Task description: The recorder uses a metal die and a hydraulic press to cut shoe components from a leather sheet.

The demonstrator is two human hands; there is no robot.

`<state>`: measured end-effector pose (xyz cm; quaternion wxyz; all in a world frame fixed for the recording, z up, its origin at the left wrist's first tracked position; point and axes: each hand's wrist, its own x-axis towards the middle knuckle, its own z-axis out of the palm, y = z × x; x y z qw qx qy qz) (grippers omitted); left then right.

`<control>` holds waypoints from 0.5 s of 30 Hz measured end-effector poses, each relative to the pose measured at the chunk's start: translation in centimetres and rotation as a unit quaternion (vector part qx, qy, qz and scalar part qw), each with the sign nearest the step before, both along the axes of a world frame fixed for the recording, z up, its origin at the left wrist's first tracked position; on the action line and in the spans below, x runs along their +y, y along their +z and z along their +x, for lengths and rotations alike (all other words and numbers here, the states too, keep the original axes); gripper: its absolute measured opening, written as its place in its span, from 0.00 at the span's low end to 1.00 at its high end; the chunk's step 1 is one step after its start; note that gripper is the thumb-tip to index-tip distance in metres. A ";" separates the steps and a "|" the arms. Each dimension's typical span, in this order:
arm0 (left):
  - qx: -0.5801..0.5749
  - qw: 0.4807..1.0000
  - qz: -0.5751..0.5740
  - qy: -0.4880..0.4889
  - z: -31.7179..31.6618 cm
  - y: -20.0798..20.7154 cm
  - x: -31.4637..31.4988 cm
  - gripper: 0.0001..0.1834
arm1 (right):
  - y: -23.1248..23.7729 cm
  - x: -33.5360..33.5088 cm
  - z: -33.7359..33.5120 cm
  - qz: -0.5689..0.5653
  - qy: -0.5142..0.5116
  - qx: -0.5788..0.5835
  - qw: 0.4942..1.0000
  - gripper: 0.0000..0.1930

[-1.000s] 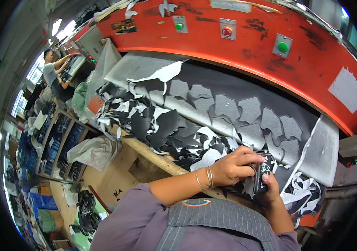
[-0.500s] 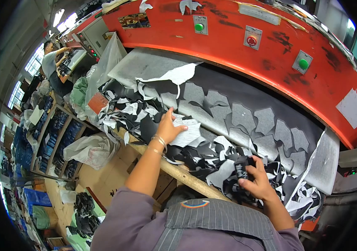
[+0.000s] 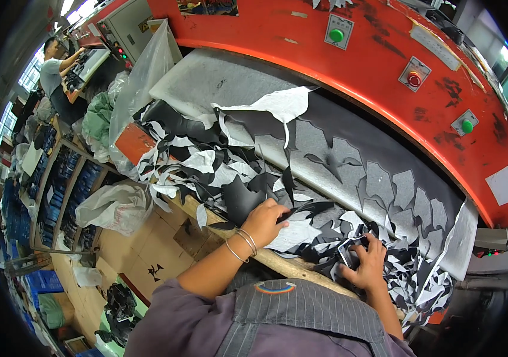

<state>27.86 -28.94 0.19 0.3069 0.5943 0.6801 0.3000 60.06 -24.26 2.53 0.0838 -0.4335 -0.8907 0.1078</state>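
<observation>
My left hand [image 3: 263, 226], with bangles at its wrist, is over the scrap heap near the wooden rail. Its fingers are closed at a black piece of sheet material [image 3: 310, 208]. Further right, my right hand [image 3: 366, 263] curls around a small dark stack of cut pieces [image 3: 344, 254], partly hidden by the fingers. Black and white offcuts [image 3: 200, 160] lie heaped around both hands. A larger black scrap [image 3: 242, 199] is beside my left hand, and a white sheet piece [image 3: 292, 237] lies just below its fingertips.
Behind the heap is a grey pad [image 3: 206, 74] bearing black sheet with cut-out shapes and a ragged white scrap [image 3: 274, 107]. A red machine [image 3: 301, 53] with buttons spans the back. A wooden rail [image 3: 277, 265] runs along the near side. At far left a person [image 3: 57, 77] stands working.
My left hand has left the white lined sheet and moved right and nearer, to a black piece. My right hand keeps its dark stack, now low among the scraps. The view has shifted.
</observation>
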 end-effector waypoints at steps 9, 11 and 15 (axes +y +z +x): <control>0.118 0.977 0.138 0.116 -7.8 0.4 -2.8 0.18 | 0.1 -1.2 -0.9 -0.027 -0.057 -0.015 0.998 0.29; 0.172 0.972 0.110 0.116 -8.6 -2.2 -3.4 0.20 | 0.0 -1.0 -0.8 -0.020 -0.055 -0.021 0.998 0.29; 0.149 0.960 0.204 0.123 -7.2 0.2 -3.4 0.15 | -0.4 -1.3 -0.6 -0.016 -0.057 -0.012 0.998 0.28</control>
